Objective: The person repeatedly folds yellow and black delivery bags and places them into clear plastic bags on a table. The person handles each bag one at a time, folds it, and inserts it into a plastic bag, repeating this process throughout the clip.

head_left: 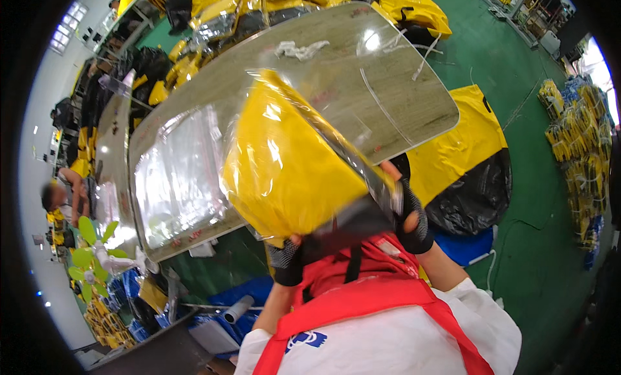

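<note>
A folded yellow and black sheet-like item in a clear plastic bag (pixel 284 158) is held up in front of me, tilted, over the near side of the table. At its lower left corner my left hand (pixel 286 255), in a black and grey fingerless glove, grips the edge. My right hand (pixel 411 213), gloved alike, is closed round the black right edge, with the thumb and fingertips bare. Motion blurs part of the bag. Against my body, below the bag, lies the red apron (pixel 362 294).
On the table (pixel 414 103) lie a stack of clear plastic bags (pixel 181 174) and a crumpled white scrap (pixel 301 50). Yellow and black bundles (pixel 233 19) crowd the far side. A large yellow and black piece (pixel 466 161) is at right. A green fan (pixel 90 258) stands left; another person (pixel 71 194) sits beyond.
</note>
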Motion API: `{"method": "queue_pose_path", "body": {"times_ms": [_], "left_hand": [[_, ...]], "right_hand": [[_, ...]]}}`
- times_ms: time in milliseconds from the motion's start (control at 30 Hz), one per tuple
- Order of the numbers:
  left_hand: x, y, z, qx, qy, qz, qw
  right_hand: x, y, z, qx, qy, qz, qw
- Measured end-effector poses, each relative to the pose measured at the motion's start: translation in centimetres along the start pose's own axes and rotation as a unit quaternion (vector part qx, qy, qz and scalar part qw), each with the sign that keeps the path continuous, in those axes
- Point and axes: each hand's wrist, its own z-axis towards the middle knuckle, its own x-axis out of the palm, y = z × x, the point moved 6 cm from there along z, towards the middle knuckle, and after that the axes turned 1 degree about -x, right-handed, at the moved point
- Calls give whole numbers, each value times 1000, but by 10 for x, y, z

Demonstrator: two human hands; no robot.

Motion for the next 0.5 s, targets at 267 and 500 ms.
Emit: {"method": "queue_pose_path", "body": {"times_ms": [267,500], "left_hand": [[82,-51,27,99,300,469,825],[131,-208,82,505,274,571,587]], "right_hand": [[34,33,84,-56,75,-9,996],[25,20,90,-13,86,-170,982]]}}
